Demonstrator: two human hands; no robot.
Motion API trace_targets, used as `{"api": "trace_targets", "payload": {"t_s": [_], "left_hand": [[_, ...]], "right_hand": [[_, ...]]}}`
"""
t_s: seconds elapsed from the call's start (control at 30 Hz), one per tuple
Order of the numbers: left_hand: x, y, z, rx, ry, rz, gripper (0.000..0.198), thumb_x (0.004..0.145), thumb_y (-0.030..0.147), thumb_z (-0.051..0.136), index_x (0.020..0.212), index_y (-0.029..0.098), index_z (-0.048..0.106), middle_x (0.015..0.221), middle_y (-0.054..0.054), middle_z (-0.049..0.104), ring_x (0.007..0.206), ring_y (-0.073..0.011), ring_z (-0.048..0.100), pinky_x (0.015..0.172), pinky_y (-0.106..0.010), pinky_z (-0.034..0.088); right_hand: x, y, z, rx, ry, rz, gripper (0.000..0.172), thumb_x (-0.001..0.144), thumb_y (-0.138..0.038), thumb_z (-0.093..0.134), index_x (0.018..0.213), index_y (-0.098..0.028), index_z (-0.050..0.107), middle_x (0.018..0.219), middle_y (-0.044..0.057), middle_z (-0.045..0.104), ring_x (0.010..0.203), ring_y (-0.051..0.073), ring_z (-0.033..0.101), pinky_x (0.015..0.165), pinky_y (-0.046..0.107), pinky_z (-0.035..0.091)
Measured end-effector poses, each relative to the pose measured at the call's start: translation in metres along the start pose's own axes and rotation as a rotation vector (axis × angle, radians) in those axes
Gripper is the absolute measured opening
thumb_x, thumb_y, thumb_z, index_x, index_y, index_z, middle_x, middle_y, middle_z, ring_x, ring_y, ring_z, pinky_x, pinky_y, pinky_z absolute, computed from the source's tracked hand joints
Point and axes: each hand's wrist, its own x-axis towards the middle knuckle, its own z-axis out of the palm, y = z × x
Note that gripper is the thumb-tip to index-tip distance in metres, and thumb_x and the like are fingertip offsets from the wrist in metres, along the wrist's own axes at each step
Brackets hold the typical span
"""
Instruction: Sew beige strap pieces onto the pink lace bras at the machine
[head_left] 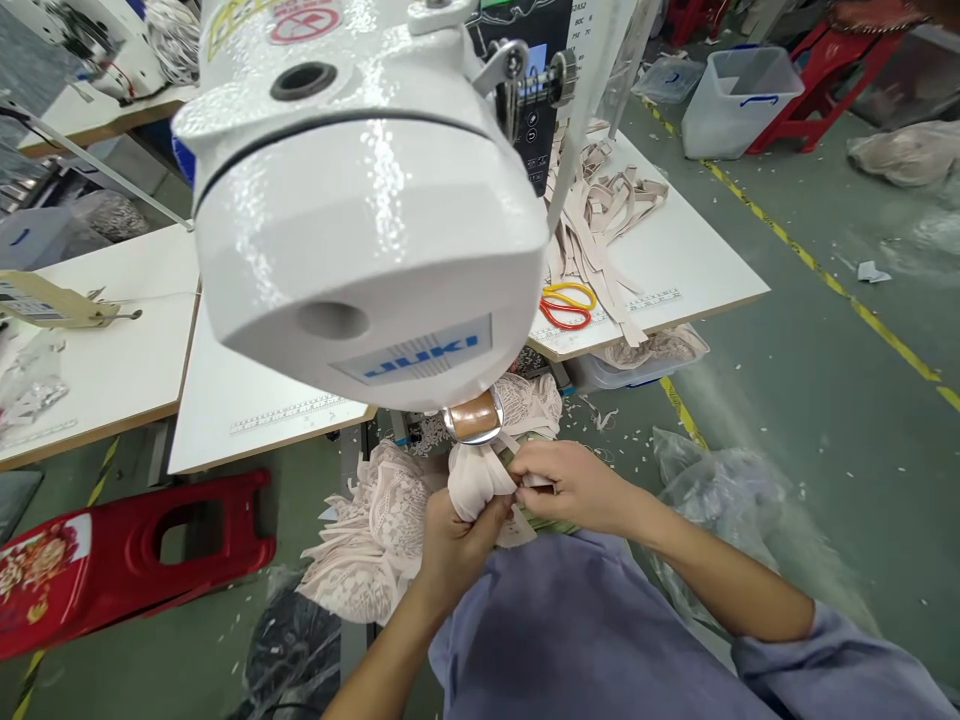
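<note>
My left hand (463, 540) is closed on a pale beige bra (474, 480), with a smooth cup bulging up over the fingers. Pinched at the bra's right edge is my right hand (566, 485); a light strip of fabric shows between its fingers. Both hands work close together, just below the head of a white sewing machine (375, 220). To the left of my left hand hangs a stack of beige lace bras (379, 530). Another lace piece (531, 403) lies behind the hands, under the machine head. The fingertips of both hands are partly hidden by fabric.
Scissors with red and yellow handles (568, 305) lie on the white table (697, 265) beside a heap of beige straps (600, 215). A red stool (135, 550) stands at left. Clear plastic bags (727, 500) lie on the floor at right, and a bin (739, 105) stands farther back.
</note>
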Motion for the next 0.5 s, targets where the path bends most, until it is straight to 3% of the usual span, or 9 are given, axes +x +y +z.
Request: {"api": "trace_targets", "payload": {"t_s": [0.1, 0.27, 0.5], "left_hand": [[0.002, 0.0, 0.001, -0.075, -0.019, -0.11, 0.027, 0.08, 0.037, 0.066, 0.065, 0.015, 0.069, 0.061, -0.004, 0.067, 0.057, -0.0173, 0.06, 0.055, -0.026, 0.047], [0.003, 0.002, 0.003, -0.116, -0.007, -0.17, 0.028, 0.081, 0.036, 0.066, 0.097, 0.014, 0.074, 0.09, -0.006, 0.075, 0.086, -0.0235, 0.068, 0.076, -0.03, 0.053], [0.001, -0.002, 0.0, 0.067, 0.044, -0.063, 0.02, 0.085, 0.035, 0.063, 0.08, 0.017, 0.07, 0.073, -0.002, 0.067, 0.068, -0.0179, 0.059, 0.065, -0.028, 0.047]], "right_hand": [[0.0, 0.001, 0.003, -0.02, 0.021, 0.0, 0.009, 0.079, -0.014, 0.054, 0.072, -0.019, 0.056, 0.069, -0.002, 0.056, 0.066, 0.012, 0.049, 0.061, 0.023, 0.032], [-0.001, -0.002, 0.01, 0.007, 0.093, 0.023, 0.012, 0.08, -0.015, 0.053, 0.068, -0.02, 0.054, 0.064, -0.003, 0.053, 0.06, 0.011, 0.044, 0.058, 0.023, 0.031], [-0.003, -0.002, -0.001, 0.11, 0.048, 0.177, 0.008, 0.08, -0.021, 0.058, 0.079, -0.019, 0.066, 0.075, 0.001, 0.066, 0.066, 0.013, 0.055, 0.061, 0.024, 0.038]]}}
